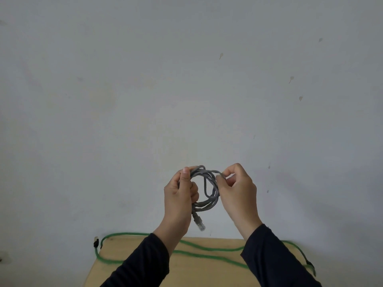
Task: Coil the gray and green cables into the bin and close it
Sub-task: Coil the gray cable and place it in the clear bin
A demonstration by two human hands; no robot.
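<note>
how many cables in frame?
2. The gray cable is coiled and held up between the left hand and right hand. The green cable lies uncoiled across the wooden table, ends hanging off both sides. The sleeves may hide more.

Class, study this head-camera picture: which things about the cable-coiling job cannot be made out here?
- The bin: not in the head view at all.
- Green cable: partly hidden by the sleeves, right end near the table's edge.
- Gray cable: strands covered by the left hand and right hand.
</note>
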